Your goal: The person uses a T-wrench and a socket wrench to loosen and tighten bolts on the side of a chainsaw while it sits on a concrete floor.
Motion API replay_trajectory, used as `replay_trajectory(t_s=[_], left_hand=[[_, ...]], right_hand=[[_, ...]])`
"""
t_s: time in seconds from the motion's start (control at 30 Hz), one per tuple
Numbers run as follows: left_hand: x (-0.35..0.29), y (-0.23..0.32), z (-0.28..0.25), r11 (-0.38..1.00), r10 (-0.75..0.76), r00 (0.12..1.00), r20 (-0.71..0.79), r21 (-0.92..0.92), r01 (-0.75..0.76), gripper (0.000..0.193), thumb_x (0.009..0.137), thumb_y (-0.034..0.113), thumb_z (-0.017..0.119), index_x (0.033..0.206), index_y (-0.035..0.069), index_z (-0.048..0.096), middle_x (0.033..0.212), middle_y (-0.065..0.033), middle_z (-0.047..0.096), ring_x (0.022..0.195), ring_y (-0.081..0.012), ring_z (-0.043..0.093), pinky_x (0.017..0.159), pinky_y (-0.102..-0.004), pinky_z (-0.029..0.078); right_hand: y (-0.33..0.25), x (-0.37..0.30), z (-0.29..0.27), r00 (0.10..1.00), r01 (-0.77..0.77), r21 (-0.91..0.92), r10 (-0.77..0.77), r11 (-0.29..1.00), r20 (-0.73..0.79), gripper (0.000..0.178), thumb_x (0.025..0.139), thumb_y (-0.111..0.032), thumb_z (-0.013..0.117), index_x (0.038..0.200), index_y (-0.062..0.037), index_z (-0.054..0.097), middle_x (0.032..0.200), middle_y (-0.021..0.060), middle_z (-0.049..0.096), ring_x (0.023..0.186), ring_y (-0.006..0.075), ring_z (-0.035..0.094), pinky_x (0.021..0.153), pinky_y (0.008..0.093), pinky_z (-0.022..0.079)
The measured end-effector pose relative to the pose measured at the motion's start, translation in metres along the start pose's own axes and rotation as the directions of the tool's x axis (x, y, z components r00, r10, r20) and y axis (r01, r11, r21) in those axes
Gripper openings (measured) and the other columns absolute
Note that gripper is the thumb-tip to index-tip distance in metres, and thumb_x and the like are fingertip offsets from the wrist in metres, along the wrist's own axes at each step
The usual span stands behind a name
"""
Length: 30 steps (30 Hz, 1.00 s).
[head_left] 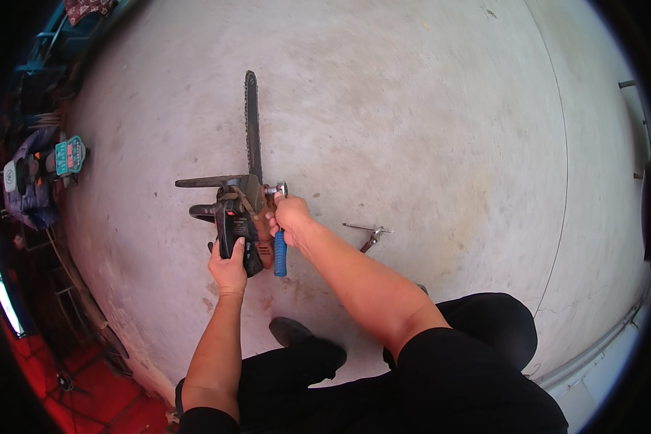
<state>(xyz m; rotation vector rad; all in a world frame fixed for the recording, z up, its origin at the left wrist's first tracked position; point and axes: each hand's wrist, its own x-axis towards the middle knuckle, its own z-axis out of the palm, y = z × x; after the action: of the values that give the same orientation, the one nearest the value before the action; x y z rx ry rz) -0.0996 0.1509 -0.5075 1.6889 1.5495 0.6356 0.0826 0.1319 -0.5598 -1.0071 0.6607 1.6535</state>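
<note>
A chainsaw [229, 226] lies on the concrete floor in front of me, its dark bar and chain [252, 130] pointing away. My left hand [228, 273] is closed around the black rear handle, thumb on top. To the right of the saw body, my right hand [291, 215] grips a ratchet wrench [280, 254] close to its head. The blue ribbed grip sticks out below my fingers, toward me. At the far end, the shiny ratchet head and socket meet the orange side of the saw. My fingers partly cover the wrench shaft.
A small T-shaped metal tool [373, 237] lies on the floor to the right of the saw. At the far left stand a vehicle with a teal plate [69, 155] and other clutter. My dark shoe [291, 330] is close below the saw.
</note>
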Motion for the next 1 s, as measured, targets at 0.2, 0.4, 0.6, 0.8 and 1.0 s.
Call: replay_trajectory(t_s=[0.2, 0.4, 0.6, 0.8, 1.0], left_hand=[[0.003, -0.004, 0.0, 1.0, 0.022, 1.0, -0.005, 0.015, -0.022, 0.02, 0.091, 0.018, 0.08, 0.097, 0.002, 0.069, 0.083, 0.0041, 0.063, 0.073, -0.006, 0.052, 0.068, -0.024, 0.046], [0.004, -0.002, 0.005, 1.0, -0.015, 0.999, 0.034, -0.023, 0.016, 0.021, 0.091, 0.018, 0.08, 0.099, 0.002, 0.07, 0.084, 0.0037, 0.064, 0.074, -0.0062, 0.053, 0.069, -0.0239, 0.047], [0.003, -0.005, -0.005, 0.999, -0.033, 0.999, 0.033, 0.021, 0.033, 0.025, 0.091, 0.012, 0.079, 0.11, -0.002, 0.07, 0.093, -0.0004, 0.071, 0.08, -0.0081, 0.062, 0.077, -0.0243, 0.052], [0.004, -0.018, -0.011, 0.99, 0.018, 1.0, 0.011, 0.137, -0.019, 0.027, 0.09, 0.012, 0.08, 0.11, -0.003, 0.069, 0.09, -0.0026, 0.071, 0.08, -0.0086, 0.061, 0.078, -0.026, 0.052], [0.004, -0.016, -0.003, 0.984, 0.076, 0.997, -0.002, 0.161, -0.075, 0.028, 0.088, 0.015, 0.081, 0.108, -0.002, 0.07, 0.089, -0.0049, 0.073, 0.076, -0.0103, 0.063, 0.074, -0.0271, 0.053]], right_hand=[[0.008, 0.0, -0.002, 0.991, 0.133, -0.136, -0.136, 0.982, -0.006, 0.025, 0.111, -0.031, 0.047, 0.118, -0.0072, 0.051, 0.069, 0.0072, 0.059, 0.051, 0.0158, 0.052, 0.044, 0.0337, 0.041], [0.046, 0.041, -0.047, 0.796, 0.601, -0.345, -0.577, 0.721, 0.18, 0.053, 0.111, -0.029, 0.046, 0.159, -0.012, 0.032, 0.072, 0.007, 0.059, 0.057, 0.016, 0.058, 0.056, 0.0351, 0.052], [0.055, 0.052, -0.042, 0.776, 0.587, -0.561, -0.603, 0.584, 0.184, 0.06, 0.11, -0.03, 0.047, 0.163, -0.0135, 0.026, 0.08, 0.009, 0.064, 0.067, 0.0188, 0.063, 0.067, 0.0339, 0.055], [0.043, 0.044, -0.01, 0.896, 0.403, -0.397, -0.445, 0.824, -0.014, 0.031, 0.11, -0.035, 0.048, 0.131, -0.0123, 0.05, 0.07, 0.0052, 0.056, 0.054, 0.0181, 0.051, 0.051, 0.036, 0.045], [0.007, 0.011, -0.003, 0.992, 0.123, -0.169, -0.127, 0.978, -0.009, 0.022, 0.11, -0.036, 0.049, 0.106, -0.0137, 0.052, 0.066, 0.0019, 0.05, 0.049, 0.0126, 0.042, 0.044, 0.0327, 0.038]])
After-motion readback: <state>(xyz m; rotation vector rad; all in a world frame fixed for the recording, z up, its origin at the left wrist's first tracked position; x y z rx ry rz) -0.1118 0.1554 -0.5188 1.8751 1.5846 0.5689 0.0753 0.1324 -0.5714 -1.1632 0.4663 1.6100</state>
